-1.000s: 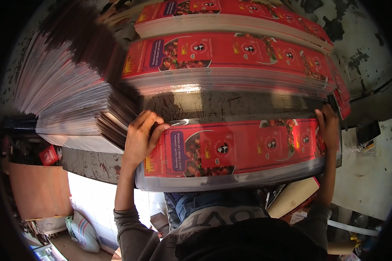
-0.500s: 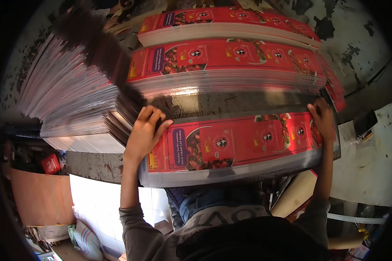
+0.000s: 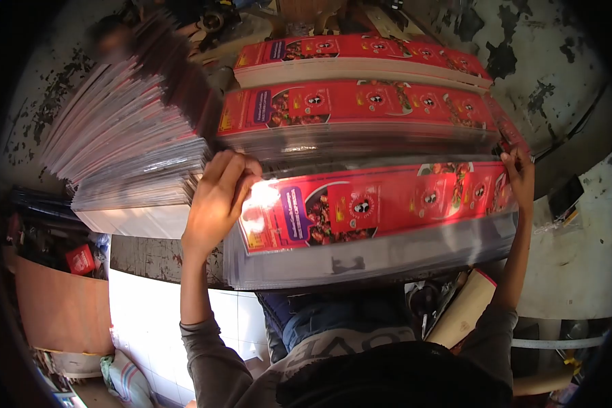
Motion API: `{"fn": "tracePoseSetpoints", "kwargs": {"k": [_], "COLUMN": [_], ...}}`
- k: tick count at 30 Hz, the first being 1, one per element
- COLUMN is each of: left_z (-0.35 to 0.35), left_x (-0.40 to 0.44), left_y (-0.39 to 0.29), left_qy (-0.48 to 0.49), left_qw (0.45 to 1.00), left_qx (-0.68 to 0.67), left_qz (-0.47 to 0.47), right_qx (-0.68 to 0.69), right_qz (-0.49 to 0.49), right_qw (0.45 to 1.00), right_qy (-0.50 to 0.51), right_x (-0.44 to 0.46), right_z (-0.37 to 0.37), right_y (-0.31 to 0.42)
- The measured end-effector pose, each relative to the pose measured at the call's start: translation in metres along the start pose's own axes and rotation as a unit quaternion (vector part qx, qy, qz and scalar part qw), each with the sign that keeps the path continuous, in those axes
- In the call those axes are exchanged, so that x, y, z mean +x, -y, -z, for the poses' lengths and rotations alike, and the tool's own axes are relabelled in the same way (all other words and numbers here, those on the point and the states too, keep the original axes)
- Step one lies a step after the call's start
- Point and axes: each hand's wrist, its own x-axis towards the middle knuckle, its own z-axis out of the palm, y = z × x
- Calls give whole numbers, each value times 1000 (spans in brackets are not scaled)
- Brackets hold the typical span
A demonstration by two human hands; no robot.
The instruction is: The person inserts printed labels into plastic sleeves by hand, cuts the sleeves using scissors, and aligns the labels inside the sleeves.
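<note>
A long red printed sheet (image 3: 394, 200) with food pictures and panda logos lies across the front, between my two hands. My left hand (image 3: 215, 194) is closed with its fingers curled over the sheet's far left corner, where bright glare falls. At the opposite end, my right hand (image 3: 519, 170) pinches the right edge between thumb and fingers. Under the sheet, a stack of clear plastic (image 3: 360, 265) shows along the near side. Behind it sits a second stack of red printed sheets (image 3: 350, 105), with another red stack (image 3: 360, 51) farther back.
A tall fanned pile of sheets (image 3: 136, 156) leans on the left, close to my left hand. The worn metal table (image 3: 146, 257) has peeling paint. A dark phone-like object (image 3: 566, 196) lies at the right. A striped sack (image 3: 126, 377) stands on the floor below.
The printed sheet has shifted right and away from my body, exposing more clear plastic along the near side. My right hand has moved slightly right; my left fingers have curled in more.
</note>
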Motion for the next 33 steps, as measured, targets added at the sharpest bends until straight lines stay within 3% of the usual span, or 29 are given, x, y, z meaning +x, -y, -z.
{"fn": "tracePoseSetpoints", "kwargs": {"k": [4, 5, 7, 8, 10, 11, 12, 13, 15, 17, 21, 23, 24, 26, 27, 29, 33], "left_z": [16, 11, -9, -18, -37, -46, -55, -64, -71, -79, -78, -77, -79, -81, -81, -82, -79], "left_x": [56, 71, 92, 88, 76, 66, 55, 43, 41, 43, 44, 43, 42, 42, 43, 42, 41], "left_y": [7, 15, 31, 25, 6, 3, 5, 16, 27, 41, 52, 48, 46, 45, 45, 43, 47], "left_qy": [-114, -113, -222, -183, -64, -17, 32, 78, 47, -15, -32, -32, -32, -34, -36, -40, -52], "left_qw": [953, 953, 885, 901, 949, 957, 962, 955, 937, 907, 910, 913, 916, 917, 917, 916, 918], "left_qx": [271, 271, 408, 393, 308, 289, 269, 284, 344, 419, 412, 405, 398, 398, 396, 398, 393], "left_qz": [-77, -78, -18, -21, -29, -35, -38, -36, -44, -41, -40, -30, -27, -20, -17, -7, 16], "right_qx": [-26, -70, -187, -259, -230, -172, -111, -133, -155, -165, -181, -143, -141, -154, -153, -132, -178], "right_qz": [47, 114, 233, 284, 221, 181, 138, 144, 147, 328, 359, 174, 177, 285, 288, 337, 311], "right_qw": [998, 986, 938, 901, 943, 968, 974, 959, 939, 928, 914, 943, 942, 943, 942, 932, 933], "right_qy": [-45, -96, -173, -201, -97, 22, 143, 203, 268, 57, 49, 244, 247, 80, 79, -16, -36], "right_x": [72, 91, 117, 125, 115, 106, 96, 84, 70, 61, 73, 88, 97, 122, 135, 157, 171], "right_z": [-6, -19, -47, -57, -74, -79, -84, -91, -111, -137, -141, -125, -126, -133, -138, -152, -191], "right_y": [15, 22, 32, 37, 59, 74, 88, 99, 105, 91, 87, 106, 107, 108, 110, 111, 89]}}
